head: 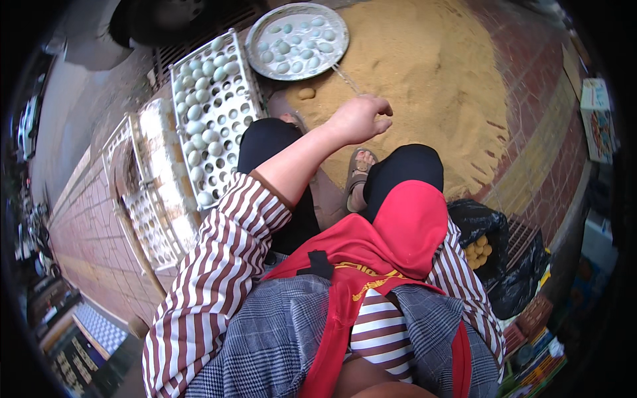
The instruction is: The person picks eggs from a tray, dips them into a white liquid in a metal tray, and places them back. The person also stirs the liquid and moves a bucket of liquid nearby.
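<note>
My left hand (366, 117) reaches out above a broad heap of yellow-brown powdery material (423, 89), its fingers loosely bent and apart, with nothing visible between them. Beyond it, a round metal basin (252, 60) contains pale blue-green eggs in whitish matter. A thin metal handle (347, 78) runs from the basin's rim to near the hand. One brown-coated oval piece (306, 93) lies on the heap beside the basin. To the left, a white perforated tray (230, 107) bears many pale eggs. My right hand is not in view; its striped sleeve passes behind red cloth.
Another white perforated rack (149, 226) and a wooden pole (137, 248) stand at the left. On the right, a black plastic bag (522, 283) holds brown-coated oval pieces (477, 252). A vehicle's wheel (159, 20) is beyond the tray. My sandalled foot (359, 176) is at the heap's near edge.
</note>
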{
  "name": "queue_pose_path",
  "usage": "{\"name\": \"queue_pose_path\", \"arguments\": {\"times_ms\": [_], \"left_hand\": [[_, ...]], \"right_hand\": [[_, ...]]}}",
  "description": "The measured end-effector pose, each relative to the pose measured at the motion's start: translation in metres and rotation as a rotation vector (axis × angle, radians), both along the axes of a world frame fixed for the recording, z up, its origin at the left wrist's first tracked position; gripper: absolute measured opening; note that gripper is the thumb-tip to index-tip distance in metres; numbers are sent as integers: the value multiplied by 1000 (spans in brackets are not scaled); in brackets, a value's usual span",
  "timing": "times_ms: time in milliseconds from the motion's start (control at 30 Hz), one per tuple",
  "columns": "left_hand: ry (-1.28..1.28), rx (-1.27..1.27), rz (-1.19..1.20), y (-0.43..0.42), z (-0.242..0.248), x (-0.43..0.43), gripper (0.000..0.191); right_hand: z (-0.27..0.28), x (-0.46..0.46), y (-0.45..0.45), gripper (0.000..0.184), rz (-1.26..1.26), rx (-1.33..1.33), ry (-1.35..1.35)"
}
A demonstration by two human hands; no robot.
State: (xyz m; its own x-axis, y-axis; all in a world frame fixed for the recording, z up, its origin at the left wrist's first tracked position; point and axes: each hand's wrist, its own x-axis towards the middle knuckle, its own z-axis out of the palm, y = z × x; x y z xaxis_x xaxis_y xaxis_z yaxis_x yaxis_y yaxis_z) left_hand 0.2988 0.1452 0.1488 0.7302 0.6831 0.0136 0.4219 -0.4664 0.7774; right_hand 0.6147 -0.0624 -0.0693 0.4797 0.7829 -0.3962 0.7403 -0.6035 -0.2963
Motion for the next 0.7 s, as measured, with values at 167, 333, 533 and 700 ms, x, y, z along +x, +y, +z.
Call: {"name": "queue_pose_path", "arguments": {"times_ms": [167,333,533,700], "left_hand": [[-73,89,321,27,3,-31,24],[-490,541,750,11,20,-142,19],[549,493,1295,-140,-29,-445,40],[1022,-136,1908,-281,-34,-628,53]], "right_hand": [[0,14,-8,36,63,16,-7],[7,32,-10,34,95,-9,-11],[22,48,-13,31,64,-25,-31],[35,66,-14,29,40,-15,-56]]}}
